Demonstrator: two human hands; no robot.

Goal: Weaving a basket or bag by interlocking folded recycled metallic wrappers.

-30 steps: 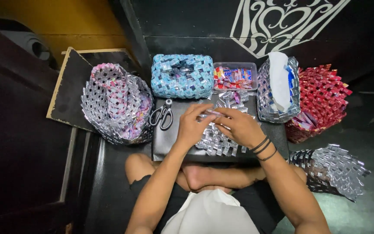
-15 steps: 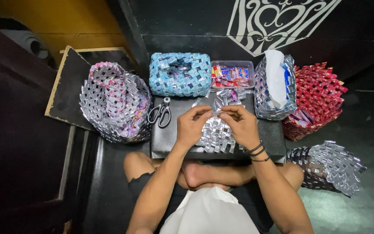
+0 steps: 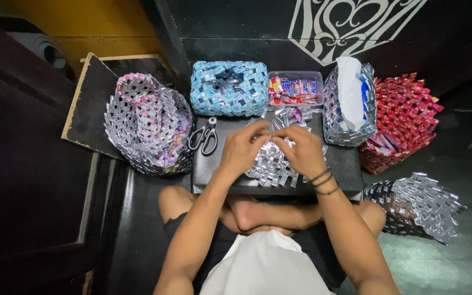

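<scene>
Your left hand point(image 3: 242, 148) and right hand point(image 3: 303, 150) meet fingertip to fingertip over the silver woven piece point(image 3: 271, 164), both sets of fingers pinched narrow on its upper edge. The piece lies in the middle of the black board point(image 3: 345, 164) across your lap, partly hidden under your hands.

Scissors point(image 3: 205, 136) lie on the board just left of your left hand, apart from it. Behind the board stand a blue woven box point(image 3: 229, 88) and a clear tray of folded wrappers point(image 3: 295, 90), with loose silver strips point(image 3: 293, 116) just beyond your fingertips. A silver woven holder with a white tissue point(image 3: 349, 106) stands near your right hand, a red woven basket point(image 3: 408, 114) behind it. A pink-lined silver basket point(image 3: 146, 128) sits far left, and a silver woven basket point(image 3: 419, 205) lies by your right knee.
</scene>
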